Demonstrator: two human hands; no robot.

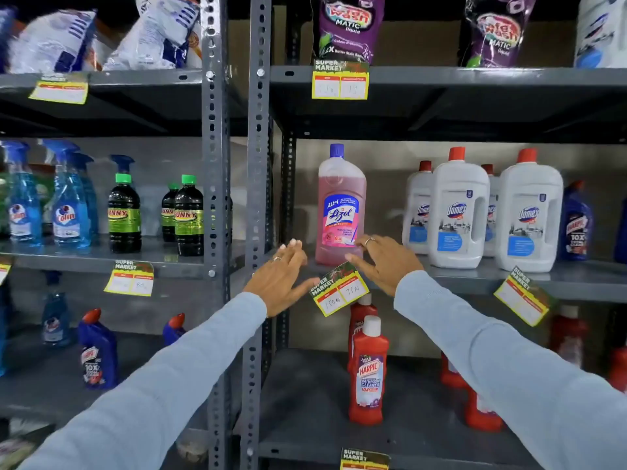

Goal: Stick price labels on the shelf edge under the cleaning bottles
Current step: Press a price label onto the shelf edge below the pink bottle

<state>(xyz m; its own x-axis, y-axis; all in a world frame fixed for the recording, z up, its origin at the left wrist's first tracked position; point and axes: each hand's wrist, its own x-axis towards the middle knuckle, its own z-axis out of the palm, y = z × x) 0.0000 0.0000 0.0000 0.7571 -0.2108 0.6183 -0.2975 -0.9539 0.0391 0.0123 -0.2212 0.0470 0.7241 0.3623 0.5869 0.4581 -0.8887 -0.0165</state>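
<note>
A yellow and green price label (339,290) hangs tilted on the grey shelf edge (458,281) beneath a pink Lizol bottle (341,205). My left hand (283,278) is spread flat just left of the label, its thumb tip at the label's left corner. My right hand (383,262) hovers to the right, fingers apart, thumb at the label's upper edge by the bottle's base. Neither hand grips anything. White Domex bottles (458,212) stand further right on the same shelf, above another tilted label (522,296).
Grey slotted uprights (258,198) divide the racks. Red Harpic bottles (369,371) stand on the shelf below. Blue spray bottles (68,205) and dark green-capped bottles (188,215) fill the left rack, with a label (130,279) under them. Purple pouches (346,28) sit on top.
</note>
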